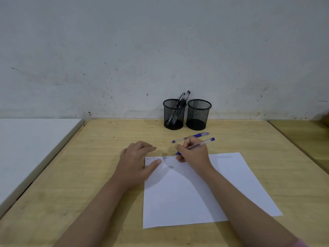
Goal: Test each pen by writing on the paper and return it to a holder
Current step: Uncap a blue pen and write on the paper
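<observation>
**Pen at the top of the paper**

A pale wooden desk fills the lower frame, with a white surface adjoining at left. On it, centre-low, lies a white paper with faint scribbles along its top edge. The left hand rests flat, fingers relaxed, its thumb on the paper's upper left corner. The right hand grips a clear pen with a blue cap end; its long axis runs from lower left to upper right, tip down at the paper's top edge. Just beyond it a second blue pen lies on the desk, roughly parallel. Farther back, two black mesh holders stand side by side: the left holder has dark pens leaning right, beside the right holder. Behind rises a scuffed, speckled grey wall.
</observation>
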`<action>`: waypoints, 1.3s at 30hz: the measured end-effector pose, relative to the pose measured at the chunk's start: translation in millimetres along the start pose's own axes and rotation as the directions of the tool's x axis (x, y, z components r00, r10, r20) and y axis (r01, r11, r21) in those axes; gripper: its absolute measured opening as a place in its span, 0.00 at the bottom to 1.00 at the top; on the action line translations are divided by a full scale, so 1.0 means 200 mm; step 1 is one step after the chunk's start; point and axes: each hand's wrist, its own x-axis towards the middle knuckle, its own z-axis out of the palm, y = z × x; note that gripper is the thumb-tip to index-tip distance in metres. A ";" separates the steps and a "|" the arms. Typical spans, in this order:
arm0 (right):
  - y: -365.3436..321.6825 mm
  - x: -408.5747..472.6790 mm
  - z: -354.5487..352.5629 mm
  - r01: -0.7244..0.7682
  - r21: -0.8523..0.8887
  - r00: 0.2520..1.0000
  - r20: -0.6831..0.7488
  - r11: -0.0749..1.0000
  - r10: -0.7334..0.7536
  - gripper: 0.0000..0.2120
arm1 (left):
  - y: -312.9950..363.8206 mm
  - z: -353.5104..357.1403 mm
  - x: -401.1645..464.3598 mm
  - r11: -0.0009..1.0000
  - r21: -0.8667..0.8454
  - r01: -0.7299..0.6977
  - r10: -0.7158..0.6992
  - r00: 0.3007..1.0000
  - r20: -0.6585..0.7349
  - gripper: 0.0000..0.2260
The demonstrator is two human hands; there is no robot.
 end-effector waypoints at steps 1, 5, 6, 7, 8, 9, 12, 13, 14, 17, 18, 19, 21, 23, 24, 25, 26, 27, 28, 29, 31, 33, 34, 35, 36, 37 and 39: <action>0.00 0.00 0.00 0.004 -0.005 1.000 0.007 1.000 -0.004 0.15 | 0.01 0.00 0.00 1.000 0.003 -0.027 0.027 0.999 0.037 0.25; 0.00 0.01 0.01 0.003 -0.023 1.000 0.004 1.000 -0.002 0.15 | 0.03 0.03 0.01 0.996 0.023 -0.082 0.078 0.987 0.141 0.25; 0.00 0.01 0.02 0.000 -0.028 1.000 -0.007 1.000 0.000 0.15 | 0.02 0.04 0.01 0.996 0.025 -0.088 0.083 0.983 0.163 0.25; 0.00 0.01 0.02 0.000 -0.034 1.000 -0.019 0.999 0.000 0.15 | 0.02 0.05 0.01 0.995 0.033 -0.096 0.088 0.979 0.186 0.26; -0.01 0.01 0.02 0.001 -0.042 0.999 -0.034 0.999 -0.002 0.14 | 0.02 0.05 0.01 0.994 0.043 -0.105 0.094 0.974 0.208 0.28; -0.01 0.01 0.03 0.004 -0.054 0.999 -0.049 0.999 -0.006 0.14 | 0.03 0.06 0.01 0.992 0.050 -0.113 0.100 0.969 0.224 0.29; -0.02 0.00 0.04 0.004 -0.062 0.997 -0.082 0.998 -0.009 0.13 | 0.03 0.07 0.01 0.991 0.050 -0.121 0.105 0.963 0.250 0.30; -0.02 0.00 0.04 0.002 -0.056 0.996 -0.090 0.998 -0.007 0.13 | 0.02 0.07 0.01 0.991 0.052 -0.126 0.109 0.961 0.254 0.31; -0.01 0.00 0.04 0.002 -0.051 0.996 -0.091 0.999 -0.007 0.13 | 0.02 0.07 0.01 0.990 0.055 -0.132 0.113 0.960 0.257 0.31; -0.01 0.00 0.05 0.011 -0.043 0.998 -0.060 0.999 -0.013 0.14 | 0.02 0.07 0.01 0.989 0.052 -0.138 0.120 0.959 0.258 0.31; -0.01 0.00 0.05 0.011 -0.042 0.999 -0.047 0.999 -0.013 0.14 | 0.02 0.07 0.01 0.990 0.046 -0.136 0.120 0.959 0.258 0.31; -0.01 0.00 0.05 0.012 -0.043 0.999 -0.036 0.999 -0.013 0.13 | 0.02 0.07 0.01 0.990 0.043 -0.133 0.117 0.959 0.259 0.32; -0.01 0.00 0.05 0.014 -0.044 1.000 -0.018 0.999 -0.015 0.12 | 0.02 0.07 0.01 0.991 0.044 -0.129 0.113 0.958 0.264 0.32; -0.01 0.00 0.05 0.011 -0.044 1.000 -0.008 0.999 -0.012 0.13 | 0.02 0.07 0.01 0.991 0.043 -0.126 0.111 0.958 0.265 0.32; 0.00 0.00 0.05 0.006 -0.055 1.000 -0.009 0.998 -0.007 0.14 | 0.02 0.07 0.01 0.991 0.042 -0.125 0.110 0.958 0.264 0.32; 0.00 0.01 0.05 0.001 -0.067 1.000 -0.013 0.998 -0.002 0.15 | 0.02 0.07 0.01 0.991 0.043 -0.126 0.110 0.958 0.264 0.32; 0.00 0.01 0.05 -0.004 -0.076 1.000 -0.018 0.997 0.002 0.16 | 0.02 0.07 0.01 0.991 0.044 -0.127 0.111 0.958 0.264 0.32; 0.00 0.01 0.05 -0.004 -0.076 1.000 -0.022 0.997 0.003 0.16 | 0.02 0.07 0.01 0.991 0.045 -0.127 0.111 0.958 0.265 0.33; 0.00 0.01 0.05 0.000 -0.073 1.000 -0.024 0.997 -0.002 0.15 | 0.02 0.07 0.01 0.991 0.044 -0.125 0.109 0.957 0.267 0.32; 0.00 0.01 0.05 0.007 -0.072 1.000 -0.022 0.997 -0.008 0.14 | 0.02 0.07 0.01 0.992 0.043 -0.122 0.106 0.957 0.270 0.32; 0.00 0.00 0.05 0.019 -0.084 1.000 -0.018 0.996 -0.020 0.14 | 0.03 0.07 0.01 0.992 0.040 -0.118 0.103 0.956 0.274 0.31; 0.00 0.00 0.05 0.024 -0.090 0.999 -0.025 0.996 -0.027 0.14 | 0.02 0.07 0.01 0.992 0.037 -0.117 0.103 0.956 0.275 0.32; 0.00 0.01 0.05 0.028 -0.085 0.999 -0.032 0.996 -0.031 0.14 | 0.02 0.07 0.01 0.992 0.037 -0.118 0.104 0.956 0.276 0.32; 0.01 0.01 0.05 0.032 -0.082 0.999 -0.038 0.996 -0.035 0.14 | 0.02 0.07 0.01 0.992 0.039 -0.119 0.103 0.955 0.278 0.32; 0.01 0.01 0.05 0.037 -0.084 0.998 -0.041 0.996 -0.040 0.14 | 0.02 0.07 0.01 0.992 0.042 -0.118 0.101 0.954 0.281 0.32; 0.01 0.01 0.05 0.041 -0.088 0.998 -0.043 0.995 -0.045 0.14 | 0.02 0.07 0.01 0.992 0.045 -0.116 0.099 0.954 0.283 0.32; 0.01 0.01 0.05 0.048 -0.086 0.998 -0.043 0.995 -0.052 0.14 | 0.02 0.07 0.02 0.992 0.045 -0.116 0.098 0.953 0.285 0.32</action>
